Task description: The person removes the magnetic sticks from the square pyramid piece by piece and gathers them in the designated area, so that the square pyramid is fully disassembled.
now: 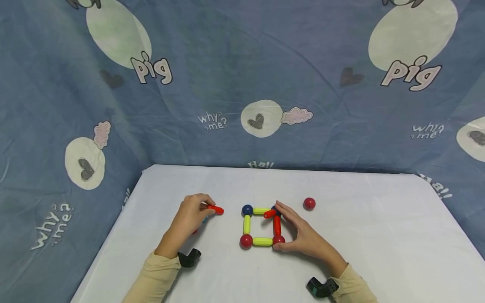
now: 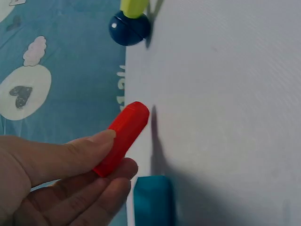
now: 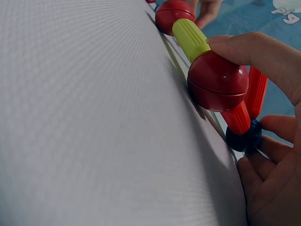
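My left hand (image 1: 195, 211) pinches a red rod (image 2: 123, 136) between thumb and fingers, above the table left of a square of rods and balls. Yellow-green rods (image 1: 262, 241) form three sides of that square; the right side is a red rod (image 1: 277, 226). Blue balls (image 1: 247, 210) sit at its far corners and red balls (image 1: 246, 241) at its near ones. Another red rod (image 3: 256, 92) stands up from the far right blue ball (image 3: 243, 136). My right hand (image 1: 303, 235) grips the square's right side, thumb on the near red ball (image 3: 217, 81), fingers against the blue ball.
A loose red ball (image 1: 309, 203) lies right of the square, towards the back. Beneath my left hand is a blue rod (image 2: 154, 201), and a bit of red (image 1: 195, 231) shows beside that wrist. A patterned blue cloth (image 1: 219, 75) hangs behind the white table (image 1: 379, 235).
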Available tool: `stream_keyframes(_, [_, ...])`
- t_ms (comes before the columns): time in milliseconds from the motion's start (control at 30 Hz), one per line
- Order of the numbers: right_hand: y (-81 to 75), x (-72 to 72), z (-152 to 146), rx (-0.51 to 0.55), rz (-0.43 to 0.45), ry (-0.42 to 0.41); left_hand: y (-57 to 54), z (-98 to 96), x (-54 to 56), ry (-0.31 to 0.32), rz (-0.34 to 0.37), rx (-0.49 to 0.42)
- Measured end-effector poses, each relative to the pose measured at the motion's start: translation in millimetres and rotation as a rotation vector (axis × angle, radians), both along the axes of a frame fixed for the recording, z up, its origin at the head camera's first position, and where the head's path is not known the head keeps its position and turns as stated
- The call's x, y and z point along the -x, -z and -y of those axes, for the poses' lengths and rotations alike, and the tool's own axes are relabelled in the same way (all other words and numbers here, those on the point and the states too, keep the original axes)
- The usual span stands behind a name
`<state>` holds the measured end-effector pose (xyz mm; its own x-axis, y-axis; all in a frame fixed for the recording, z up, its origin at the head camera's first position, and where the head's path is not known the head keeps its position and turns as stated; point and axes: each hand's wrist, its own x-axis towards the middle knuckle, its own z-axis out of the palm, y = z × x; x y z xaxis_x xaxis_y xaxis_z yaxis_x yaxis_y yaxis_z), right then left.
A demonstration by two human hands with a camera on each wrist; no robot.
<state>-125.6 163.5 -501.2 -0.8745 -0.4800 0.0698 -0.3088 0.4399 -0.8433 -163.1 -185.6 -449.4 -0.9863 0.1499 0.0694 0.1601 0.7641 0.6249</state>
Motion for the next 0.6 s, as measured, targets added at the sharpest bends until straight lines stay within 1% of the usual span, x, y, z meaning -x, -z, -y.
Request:
stream_keyframes(167, [-0.8,0.3,0.3,-0.006,0.004,-0.002,3.9,1.6,1.7,-0.011,0.014,0.048])
stream_keyframes(400, [-1.6,-0.2,1.1,-0.001,0.01,0.004,5.6,1.2,2.4,-0.022,0.027,0.12])
stream_keyframes(600, [-1.1,0.1,1.3,-0.001,0.006,-0.002,7.2,1.6,0.9,-0.037,0.049,0.141])
